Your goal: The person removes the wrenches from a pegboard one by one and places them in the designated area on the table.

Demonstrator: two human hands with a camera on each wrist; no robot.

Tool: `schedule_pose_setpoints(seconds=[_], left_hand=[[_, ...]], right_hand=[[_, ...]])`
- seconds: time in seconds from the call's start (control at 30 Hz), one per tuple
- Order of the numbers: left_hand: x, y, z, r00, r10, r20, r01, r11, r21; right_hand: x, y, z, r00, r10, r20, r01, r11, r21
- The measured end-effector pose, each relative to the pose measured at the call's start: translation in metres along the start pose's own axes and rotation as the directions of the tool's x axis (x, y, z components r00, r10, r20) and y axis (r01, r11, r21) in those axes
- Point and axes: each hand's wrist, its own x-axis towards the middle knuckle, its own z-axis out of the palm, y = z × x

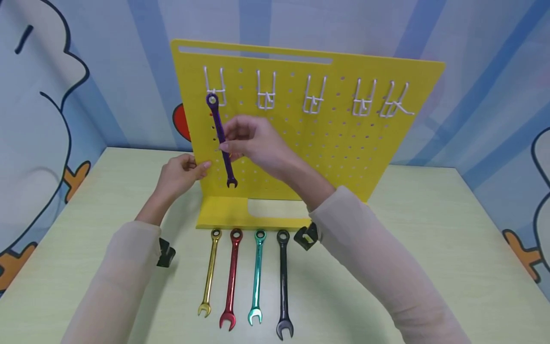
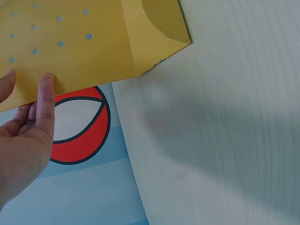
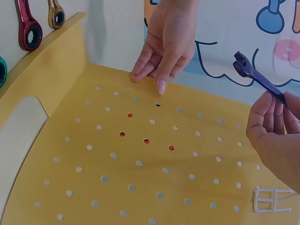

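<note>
My right hand pinches a purple combination wrench by its shank, ring end up and open end down. The ring overlaps the leftmost white hook of a yellow pegboard; whether the hook passes through the ring I cannot tell. In the right wrist view the purple wrench shows its open jaw end, with the ring out of frame. My left hand pinches the pegboard's left edge, thumb on the front. In the left wrist view a finger of the left hand lies against the board.
In front of the board's base lie a gold wrench, a red wrench, a teal wrench and a black wrench, side by side on the pale table. Several more white hooks line the board's top.
</note>
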Motion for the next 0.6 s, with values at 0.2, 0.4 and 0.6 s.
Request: schedule_pose_setpoints(seconds=[0.2,0.4,0.6], left_hand=[[-0.0006,0.0,-0.0007,1.0,0.008,-0.001,-0.008,1.0,-0.001],[-0.0014,0.0007,-0.0005,1.0,0.015,-0.002,-0.015,1.0,0.0],[-0.0007,0.0006,-0.0004,1.0,0.01,0.001,-0.01,1.0,-0.002]], right_hand=[[-0.0012,0.0002,-0.0011,1.0,0.022,0.005,-0.022,1.0,0.013],[-0.0024,0.0004,-0.0023,1.0,0.018,0.002,-0.018,1.0,-0.003],[-0.0041,0.0024,-0.006,1.0,0.021,-0.006,-0.021,0.999,-0.027]])
